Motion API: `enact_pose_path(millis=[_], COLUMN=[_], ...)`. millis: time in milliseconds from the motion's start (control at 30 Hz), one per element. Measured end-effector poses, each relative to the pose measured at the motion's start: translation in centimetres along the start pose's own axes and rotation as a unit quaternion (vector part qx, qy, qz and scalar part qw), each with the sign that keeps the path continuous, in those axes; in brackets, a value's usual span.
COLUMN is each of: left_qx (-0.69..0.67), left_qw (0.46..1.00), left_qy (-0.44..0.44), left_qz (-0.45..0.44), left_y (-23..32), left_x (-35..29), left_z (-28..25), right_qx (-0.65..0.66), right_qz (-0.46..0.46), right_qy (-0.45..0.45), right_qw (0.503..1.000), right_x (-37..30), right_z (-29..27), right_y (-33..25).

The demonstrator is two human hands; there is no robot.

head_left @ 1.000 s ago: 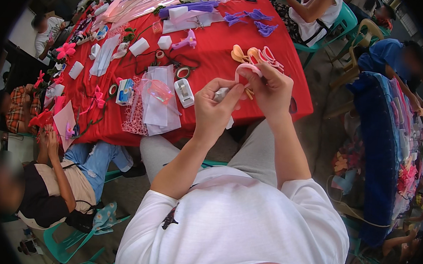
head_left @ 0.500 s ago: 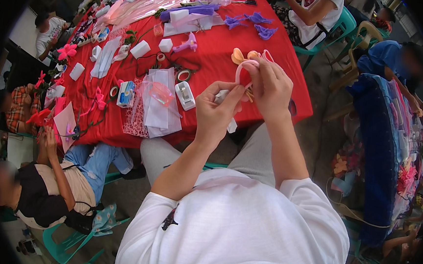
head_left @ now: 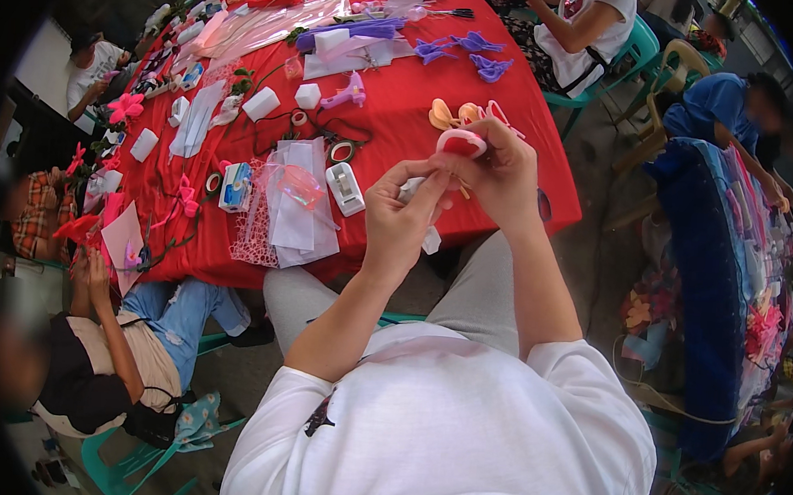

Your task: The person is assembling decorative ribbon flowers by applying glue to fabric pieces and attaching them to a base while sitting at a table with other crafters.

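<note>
A pink fuzzy pipe-cleaner loop (head_left: 462, 143), with red showing inside it, is held over the near right part of the red table. The fingertips of my left hand (head_left: 402, 195) are pinched together at its lower end. From the other side, my right hand (head_left: 505, 170) grips the loop between thumb and fingers. Thin tan stems (head_left: 463, 190) stick out below it, between my hands. Just beyond my right fingers are orange fuzzy loops (head_left: 441, 114) and a pink one; whether they are joined to the held piece I cannot tell. White pieces (head_left: 431, 241) show partly behind my left hand.
On the red tablecloth (head_left: 445, 76) lie a tape dispenser (head_left: 344, 189), a purple glue gun (head_left: 344, 90), purple bows (head_left: 492, 67), white foam blocks (head_left: 261, 103) and clear sheets (head_left: 304, 195). Co-workers sit left and far right. A second, blue-draped table (head_left: 692, 296) stands at right.
The pink loop has tipped from upright to a flatter tilt, showing more red inside. My right hand has turned slightly and moved a little left. Both hands keep their grip.
</note>
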State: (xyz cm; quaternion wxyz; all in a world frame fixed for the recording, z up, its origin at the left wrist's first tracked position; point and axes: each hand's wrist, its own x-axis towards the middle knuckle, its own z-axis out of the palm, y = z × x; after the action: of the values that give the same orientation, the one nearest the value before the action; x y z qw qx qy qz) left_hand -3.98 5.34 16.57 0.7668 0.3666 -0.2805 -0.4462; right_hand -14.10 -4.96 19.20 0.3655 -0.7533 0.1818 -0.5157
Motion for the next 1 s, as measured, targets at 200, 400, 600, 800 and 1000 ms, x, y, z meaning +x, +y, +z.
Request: enact_pose_path(millis=[200, 400, 600, 800, 1000], left_qx=[0.022, 0.008, -0.022, -0.01, -0.021], left_qw=[0.999, 1.0, 0.999, 0.999, 1.0], left_qy=[0.019, 0.018, 0.004, 0.029, 0.02], left_qz=[-0.026, -0.024, -0.032, -0.025, -0.007], left_y=[0.2, 0.3, 0.3, 0.6, 0.7], left_x=[-0.6, -0.4, -0.3, -0.1, 0.1], left_z=[0.8, 1.1, 0.6, 0.4, 0.2], right_qx=[-0.113, -0.197, -0.335, -0.066, 0.274], right_qz=[-0.047, -0.19, -0.281, -0.055, 0.186], right_qy=[0.005, 0.027, 0.029, 0.129, 0.014], right_qw=[0.992, 0.961, 0.899, 0.988, 0.943], right_x=[0.4, 1.2, 2.1, 0.3, -2.6], right_z=[-1.0, -0.7, -1.3, -1.3, 0.5], right_y=[0.3, -0.7, 0.3, -0.2, -1.1])
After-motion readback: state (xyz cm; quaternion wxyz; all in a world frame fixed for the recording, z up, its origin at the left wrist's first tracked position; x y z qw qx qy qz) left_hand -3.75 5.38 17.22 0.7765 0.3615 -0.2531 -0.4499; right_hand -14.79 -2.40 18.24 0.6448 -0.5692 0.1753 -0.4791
